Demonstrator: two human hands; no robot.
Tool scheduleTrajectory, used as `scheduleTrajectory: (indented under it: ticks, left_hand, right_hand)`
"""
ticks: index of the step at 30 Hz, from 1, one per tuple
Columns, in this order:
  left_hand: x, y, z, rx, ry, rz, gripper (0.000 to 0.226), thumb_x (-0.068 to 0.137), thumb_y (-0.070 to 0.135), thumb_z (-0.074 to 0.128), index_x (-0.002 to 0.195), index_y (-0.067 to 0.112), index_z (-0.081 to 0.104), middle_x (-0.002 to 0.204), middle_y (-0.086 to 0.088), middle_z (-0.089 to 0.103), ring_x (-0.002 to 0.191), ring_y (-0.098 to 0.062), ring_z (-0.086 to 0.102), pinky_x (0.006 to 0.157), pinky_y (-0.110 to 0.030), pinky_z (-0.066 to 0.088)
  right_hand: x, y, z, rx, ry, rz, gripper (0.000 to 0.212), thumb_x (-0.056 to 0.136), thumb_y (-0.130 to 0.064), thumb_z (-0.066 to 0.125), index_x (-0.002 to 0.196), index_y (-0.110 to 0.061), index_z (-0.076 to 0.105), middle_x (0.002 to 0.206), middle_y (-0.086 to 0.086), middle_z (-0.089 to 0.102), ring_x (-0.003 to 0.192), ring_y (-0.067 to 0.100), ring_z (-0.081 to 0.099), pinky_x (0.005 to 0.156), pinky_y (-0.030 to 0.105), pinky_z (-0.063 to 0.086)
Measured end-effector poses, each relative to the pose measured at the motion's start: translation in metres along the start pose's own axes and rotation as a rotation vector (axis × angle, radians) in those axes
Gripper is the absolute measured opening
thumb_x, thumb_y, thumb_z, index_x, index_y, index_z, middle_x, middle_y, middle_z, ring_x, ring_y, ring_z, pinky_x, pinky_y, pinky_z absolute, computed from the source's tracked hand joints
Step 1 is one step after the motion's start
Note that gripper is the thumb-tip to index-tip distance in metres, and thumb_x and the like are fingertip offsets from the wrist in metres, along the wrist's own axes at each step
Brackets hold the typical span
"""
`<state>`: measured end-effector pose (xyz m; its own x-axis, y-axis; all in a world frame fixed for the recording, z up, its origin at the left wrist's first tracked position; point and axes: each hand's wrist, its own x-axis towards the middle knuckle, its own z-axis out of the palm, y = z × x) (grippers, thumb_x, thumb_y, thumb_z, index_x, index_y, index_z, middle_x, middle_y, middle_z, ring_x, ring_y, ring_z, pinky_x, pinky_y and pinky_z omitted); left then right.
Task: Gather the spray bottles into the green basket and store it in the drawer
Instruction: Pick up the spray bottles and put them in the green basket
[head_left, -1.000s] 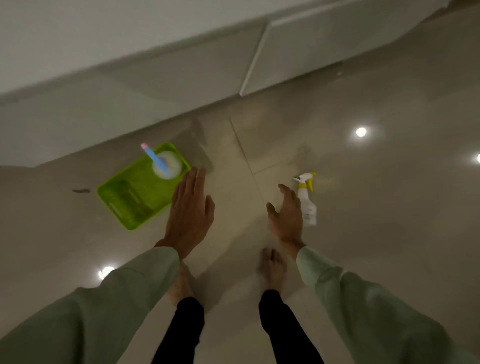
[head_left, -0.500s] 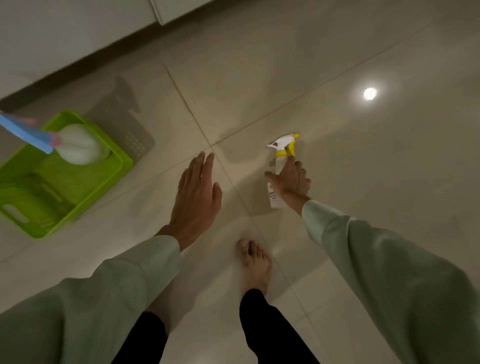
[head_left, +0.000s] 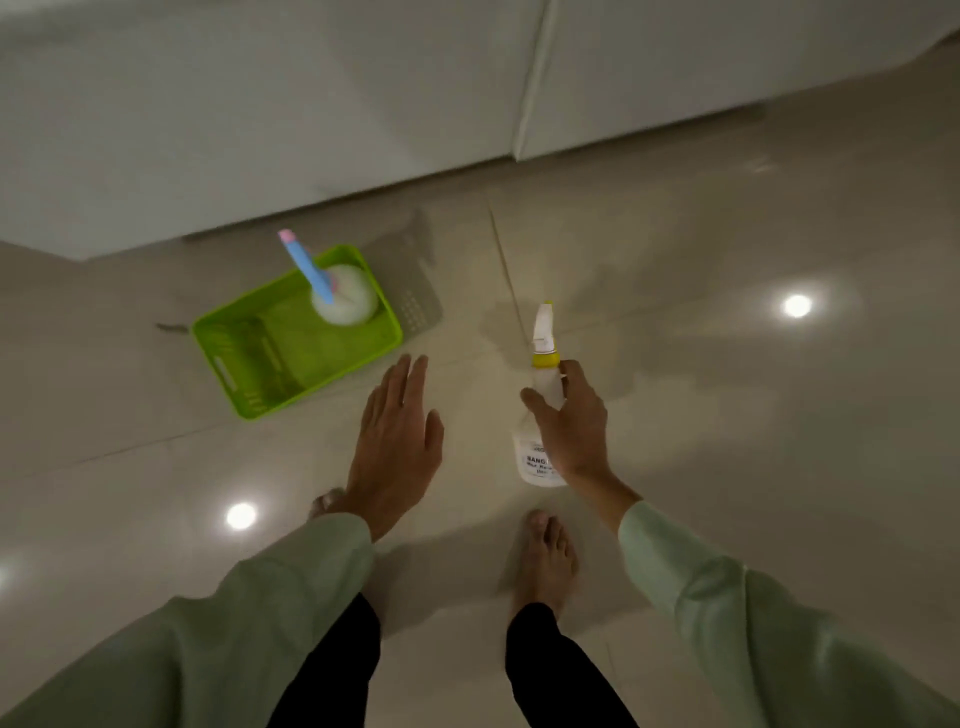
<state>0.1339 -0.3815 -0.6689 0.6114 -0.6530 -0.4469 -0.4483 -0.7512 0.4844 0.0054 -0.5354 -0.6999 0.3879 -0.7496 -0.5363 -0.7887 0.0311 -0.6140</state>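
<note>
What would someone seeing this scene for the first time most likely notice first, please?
Probably the bright green basket on the pale tiled floor at left, below the white cabinets, with a white bottle with a blue sprayer standing in its far corner. Next, the right hand gripping a white spray bottle with a yellow collar at centre, while the left hand hangs open and empty beside it.

1. Glossy beige tiled floor (head_left: 727, 415), reflecting round ceiling lights.
2. Green basket (head_left: 291, 358) resting on it at ten o'clock.
3. Two bare feet (head_left: 545, 561) planted at six o'clock.
</note>
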Motion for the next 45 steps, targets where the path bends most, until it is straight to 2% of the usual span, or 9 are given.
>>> scheduleTrajectory:
  ticks: [4,8,13,19,25,32,37,40,45]
  left_hand:
    - [-0.026,-0.032,-0.062,-0.067,0.070,-0.094,0.064,0.096,0.015,0.049,0.154,0.009,0.023,0.162,-0.013,0.023,0.151,-0.026,0.020,0.122,-0.041,0.021]
    - [-0.041,-0.073,-0.120,-0.126,0.119,-0.171,0.064,0.098,0.016,0.048,0.155,0.012,0.020,0.163,-0.010,0.021,0.152,-0.025,0.018,0.122,-0.044,0.021]
    - [-0.039,-0.129,-0.176,-0.150,0.167,-0.199,0.063,0.099,0.016,0.046,0.155,0.010,0.019,0.163,-0.012,0.020,0.152,-0.027,0.019,0.123,-0.044,0.021]
    - [-0.014,-0.188,-0.188,-0.144,0.166,-0.195,0.061,0.101,0.020,0.042,0.156,0.011,0.016,0.165,-0.012,0.016,0.153,-0.025,0.013,0.124,-0.043,0.018]
    - [0.020,-0.228,-0.155,-0.170,0.166,-0.250,0.062,0.102,0.021,0.042,0.156,0.011,0.015,0.165,-0.012,0.016,0.153,-0.026,0.014,0.124,-0.044,0.018]
    - [0.040,-0.256,-0.127,-0.190,0.161,-0.314,0.063,0.101,0.020,0.043,0.156,0.013,0.014,0.165,-0.012,0.016,0.153,-0.026,0.014,0.124,-0.044,0.019]
    - [0.033,-0.255,-0.134,-0.172,0.144,-0.321,0.063,0.101,0.016,0.042,0.156,0.012,0.013,0.165,-0.013,0.014,0.153,-0.026,0.014,0.124,-0.045,0.020]
    - [0.026,-0.238,-0.153,-0.159,0.145,-0.293,0.063,0.100,0.014,0.043,0.156,0.010,0.015,0.164,-0.014,0.016,0.153,-0.026,0.015,0.124,-0.045,0.021]
    - [0.016,-0.174,-0.213,-0.167,0.217,-0.192,0.060,0.100,0.017,0.044,0.155,0.014,0.019,0.163,-0.009,0.022,0.151,-0.022,0.020,0.123,-0.039,0.023]
  right_hand:
    - [-0.035,-0.087,0.025,0.020,-0.044,-0.163,0.031,0.088,-0.028,0.071,0.113,-0.015,0.058,0.098,0.001,0.068,0.099,0.031,0.060,0.097,0.053,0.043]
    - [-0.060,-0.159,0.061,0.064,-0.180,-0.298,0.026,0.086,-0.026,0.075,0.103,-0.015,0.059,0.093,0.003,0.068,0.092,0.027,0.060,0.087,0.051,0.049]
    - [-0.071,-0.222,0.124,0.102,-0.244,-0.386,0.040,0.075,-0.020,0.084,0.111,-0.015,0.067,0.108,-0.002,0.072,0.100,0.014,0.063,0.087,0.016,0.046]
    - [-0.041,-0.246,0.216,0.013,-0.142,-0.459,0.040,0.069,-0.012,0.086,0.107,-0.010,0.073,0.101,0.003,0.075,0.095,0.027,0.066,0.084,0.042,0.052]
    - [-0.004,-0.211,0.280,-0.044,-0.096,-0.518,0.034,0.076,-0.011,0.083,0.108,-0.009,0.072,0.093,-0.002,0.070,0.090,0.022,0.064,0.076,0.031,0.049]
    - [0.006,-0.177,0.317,-0.092,-0.113,-0.597,0.022,0.084,0.000,0.075,0.106,-0.003,0.072,0.097,0.012,0.075,0.092,0.033,0.068,0.080,0.046,0.055]
    - [0.006,-0.177,0.306,-0.163,-0.220,-0.537,0.049,0.081,0.002,0.074,0.129,0.001,0.062,0.115,0.018,0.071,0.109,0.036,0.064,0.093,0.036,0.048]
    - [-0.002,-0.190,0.274,-0.167,-0.349,-0.474,0.060,0.081,0.001,0.072,0.138,-0.001,0.053,0.126,0.016,0.065,0.118,0.035,0.058,0.101,0.043,0.046]
    - [-0.033,-0.242,0.189,-0.102,-0.401,-0.536,0.080,0.091,-0.064,0.045,0.141,-0.002,0.051,0.140,0.013,0.058,0.130,0.025,0.053,0.111,0.038,0.041]
